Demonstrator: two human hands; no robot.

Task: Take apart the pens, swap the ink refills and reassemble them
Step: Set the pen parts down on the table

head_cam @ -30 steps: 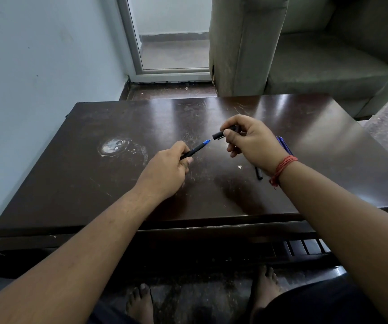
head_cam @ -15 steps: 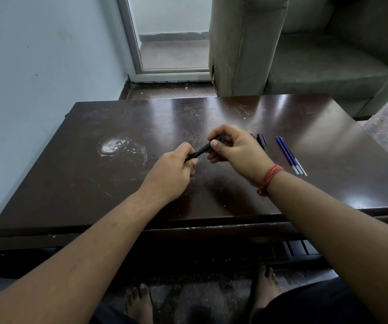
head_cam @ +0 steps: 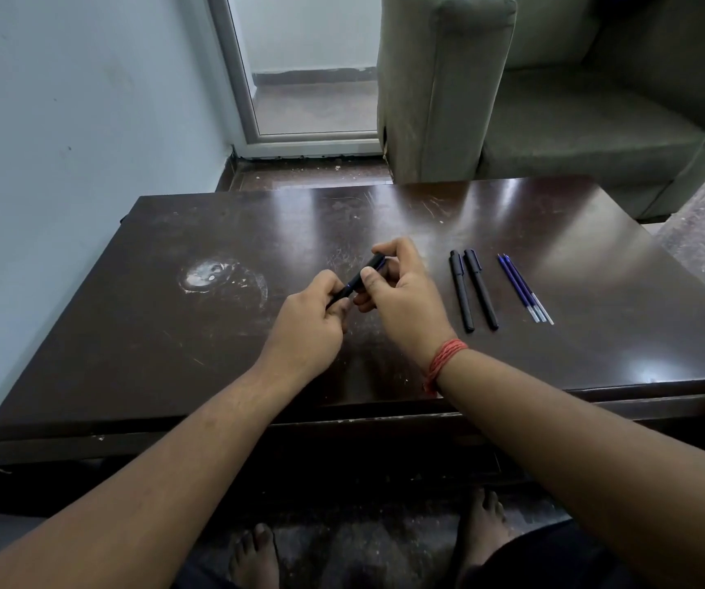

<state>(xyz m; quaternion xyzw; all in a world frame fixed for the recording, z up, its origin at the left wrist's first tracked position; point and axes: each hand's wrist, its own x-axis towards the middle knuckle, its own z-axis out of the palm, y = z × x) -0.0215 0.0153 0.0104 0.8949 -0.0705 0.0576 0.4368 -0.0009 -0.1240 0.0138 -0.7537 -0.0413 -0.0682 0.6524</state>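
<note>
Right hand (head_cam: 401, 299) pinches the pen (head_cam: 363, 277) cap end; left hand (head_cam: 312, 325) is closed on its barrel, held above the table (head_cam: 215, 376), probably to steady the joint. Two pens (head_cam: 472, 289) and refills (head_cam: 523, 287) lie right, apart.

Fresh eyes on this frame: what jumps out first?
Both hands meet mid-table: the left hand and right hand grip one black pen between them. To their right, two more black pens lie side by side on the dark table, with blue refills beyond. A red thread band circles the right wrist.
</note>
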